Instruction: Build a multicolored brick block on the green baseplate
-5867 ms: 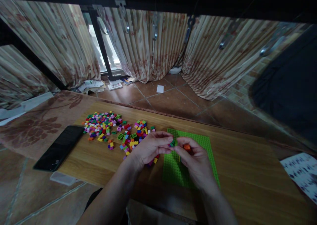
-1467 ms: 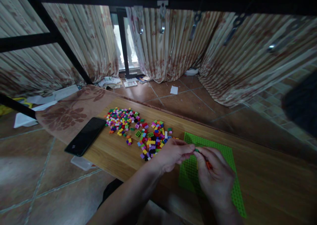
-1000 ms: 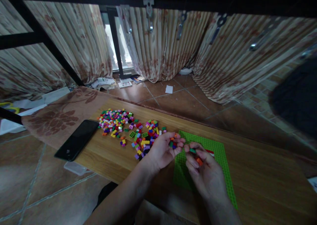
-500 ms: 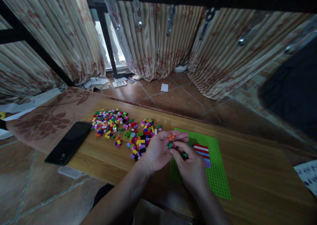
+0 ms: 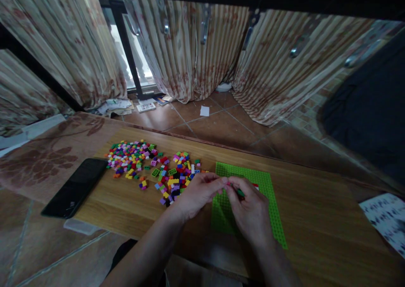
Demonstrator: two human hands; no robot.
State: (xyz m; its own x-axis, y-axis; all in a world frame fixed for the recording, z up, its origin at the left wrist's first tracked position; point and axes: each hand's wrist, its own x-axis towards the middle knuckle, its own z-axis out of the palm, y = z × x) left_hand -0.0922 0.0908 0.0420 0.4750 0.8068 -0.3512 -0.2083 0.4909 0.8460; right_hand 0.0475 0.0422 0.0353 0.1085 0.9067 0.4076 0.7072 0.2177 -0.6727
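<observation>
Fine handling over the bright-green studded plastic baseplate (image 5: 223, 211).
Right hand (image 5: 251, 209) grasps a dark-green plastic brick (image 5: 240, 192); whether left hand (image 5: 199, 194) holds anything, I can't tell; next probably needs precision.

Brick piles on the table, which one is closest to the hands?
The looser pile, just beside the left hand. The other pile is farther away, next to the black phone.

Baseplate (image 5: 221, 211) brt. grn; bricks (image 5: 128, 157) multicol. (curtains (image 5: 199, 55) striped w/ reddish florals).
</observation>
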